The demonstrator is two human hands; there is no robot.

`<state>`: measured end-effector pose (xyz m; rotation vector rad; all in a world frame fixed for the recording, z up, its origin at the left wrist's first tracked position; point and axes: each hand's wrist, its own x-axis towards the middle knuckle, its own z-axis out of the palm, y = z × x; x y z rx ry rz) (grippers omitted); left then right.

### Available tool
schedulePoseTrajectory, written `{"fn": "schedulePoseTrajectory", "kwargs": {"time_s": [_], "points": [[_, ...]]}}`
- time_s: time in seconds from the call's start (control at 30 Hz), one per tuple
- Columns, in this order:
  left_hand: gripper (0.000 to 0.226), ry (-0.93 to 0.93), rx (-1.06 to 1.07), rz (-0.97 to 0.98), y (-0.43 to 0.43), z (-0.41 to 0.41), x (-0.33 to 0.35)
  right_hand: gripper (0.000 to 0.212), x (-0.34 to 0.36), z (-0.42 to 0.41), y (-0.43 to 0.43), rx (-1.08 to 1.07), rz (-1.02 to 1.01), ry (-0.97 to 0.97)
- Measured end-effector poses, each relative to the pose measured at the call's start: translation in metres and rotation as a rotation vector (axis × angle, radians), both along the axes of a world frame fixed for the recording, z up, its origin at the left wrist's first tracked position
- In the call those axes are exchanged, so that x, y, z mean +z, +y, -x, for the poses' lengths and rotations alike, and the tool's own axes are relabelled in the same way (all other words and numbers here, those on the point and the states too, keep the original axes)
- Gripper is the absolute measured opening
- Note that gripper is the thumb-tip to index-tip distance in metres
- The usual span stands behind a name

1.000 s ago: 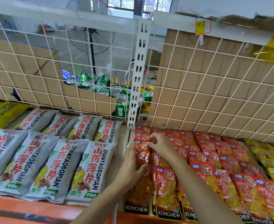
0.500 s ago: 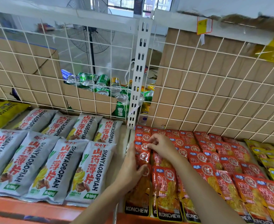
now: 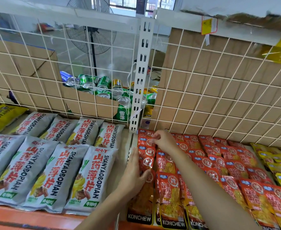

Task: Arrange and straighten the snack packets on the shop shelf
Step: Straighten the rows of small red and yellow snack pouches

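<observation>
On the right half of the orange-edged shelf (image 3: 36, 216), overlapping in columns: glossy red-and-orange plastic snack packets (image 3: 171, 196), printed KONCHEW along the bottom edge. Against the leftmost column's side, left hand (image 3: 133, 173), fingers straight and released, thumb laid across a packet. At that column's far end, right hand (image 3: 163, 140), fingertips pinching a red packet's crinkled top. To the left, matte grey pillow-shaped pouches (image 3: 90, 176) lettered SHANYAOBOPIAN. Behind, white slotted metal upright (image 3: 142, 77) and flat brown cardboard sheet (image 3: 211, 83).
</observation>
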<state>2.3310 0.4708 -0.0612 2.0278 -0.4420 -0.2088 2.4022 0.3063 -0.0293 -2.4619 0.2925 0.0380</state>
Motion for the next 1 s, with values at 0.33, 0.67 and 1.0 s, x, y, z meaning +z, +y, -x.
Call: {"fn": "schedulePoseTrajectory", "kwargs": {"time_s": [0.33, 0.67, 1.0], "points": [[0.085, -0.028, 0.001, 0.007, -0.002, 0.0, -0.008, 0.006, -0.004, -0.008, 0.004, -0.037, -0.056, -0.044], [0.079, 0.015, -0.004, 0.039, -0.001, 0.003, -0.003, 0.01, -0.006, -0.002, 0.004, -0.084, -0.016, -0.137], [0.06, 0.057, -0.015, 0.211, -0.002, -0.004, 0.012, 0.017, -0.002, 0.02, -0.003, 0.048, 0.097, 0.023]]}}
